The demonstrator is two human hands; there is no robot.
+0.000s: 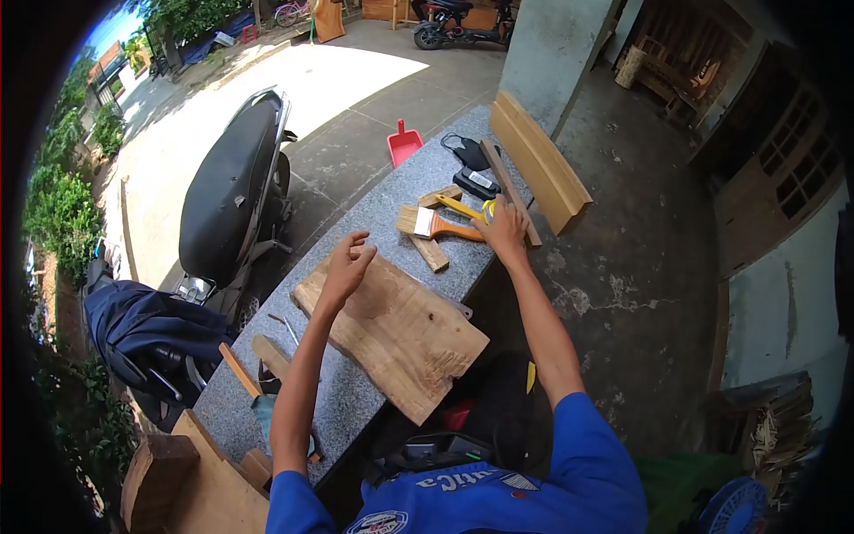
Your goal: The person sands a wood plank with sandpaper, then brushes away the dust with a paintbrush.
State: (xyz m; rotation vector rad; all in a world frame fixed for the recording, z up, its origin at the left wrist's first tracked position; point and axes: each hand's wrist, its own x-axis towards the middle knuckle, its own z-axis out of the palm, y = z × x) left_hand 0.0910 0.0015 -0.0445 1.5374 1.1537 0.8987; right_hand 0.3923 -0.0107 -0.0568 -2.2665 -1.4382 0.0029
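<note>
A thick wooden board (405,329) lies on the speckled stone table (342,396). Above its far left part hangs my left hand (349,265), fingers apart and slightly curled, holding nothing. My right hand (504,227) is at the table's right edge, its fingers closed round a yellow tape measure (488,210), partly covered by them. Just left of that hand lies a wide paintbrush (436,224) with an orange handle. A yellow-handled tool (458,207) lies behind the brush. Small wood pieces (431,253) are under and beside the brush.
Long planks (538,169) stand at the table's far right, near a black case (477,183) and a black mask (466,151). A red dustpan (405,145) is beyond the table. A motorbike (233,182) stands on the left. Wooden blocks (160,472) are at the lower left.
</note>
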